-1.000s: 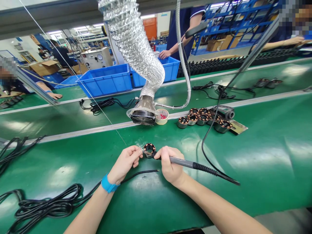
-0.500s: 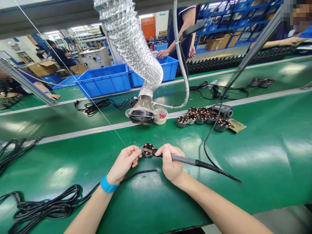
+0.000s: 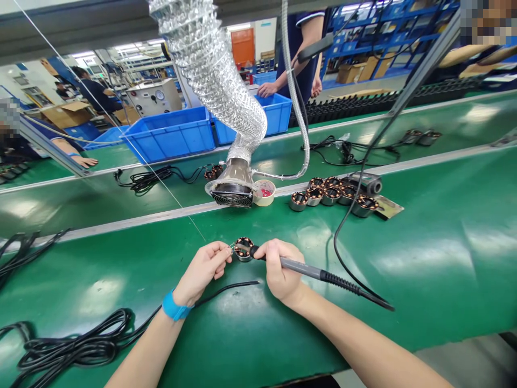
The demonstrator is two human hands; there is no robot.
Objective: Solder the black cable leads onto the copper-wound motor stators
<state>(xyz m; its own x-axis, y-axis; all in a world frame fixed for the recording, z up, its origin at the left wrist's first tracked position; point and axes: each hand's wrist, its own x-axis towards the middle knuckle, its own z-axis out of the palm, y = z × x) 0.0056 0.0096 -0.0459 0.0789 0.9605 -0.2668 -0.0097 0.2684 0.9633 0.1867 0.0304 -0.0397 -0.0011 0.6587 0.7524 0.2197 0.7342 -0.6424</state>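
Observation:
A ring-shaped copper-wound coil (image 3: 244,256) stands on the green work surface (image 3: 234,334). At its left edge my left hand (image 3: 208,267), with a blue band on the wrist, pinches a thin solder wire (image 3: 196,228) that runs up to the top left. My right hand (image 3: 283,269) is wrapped round the grey handle of a soldering iron (image 3: 302,267). The iron's tip reaches over the coil, close to my left fingertips; whether tip and wire touch is too small to tell. Below the hands lies the end of a black cable (image 3: 238,284).
Several more coils (image 3: 314,195) sit at the right beside a metal plate (image 3: 390,208). A fume duct (image 3: 232,186) and a tape roll (image 3: 264,194) stand ahead. Coiled cable (image 3: 76,345) lies at the lower left. Behind are blue bins (image 3: 173,134) and other people.
The view has shifted slightly, moving most things a little left in the picture. Both hands keep their grips at the coil. At the far right, a person's arm has moved.

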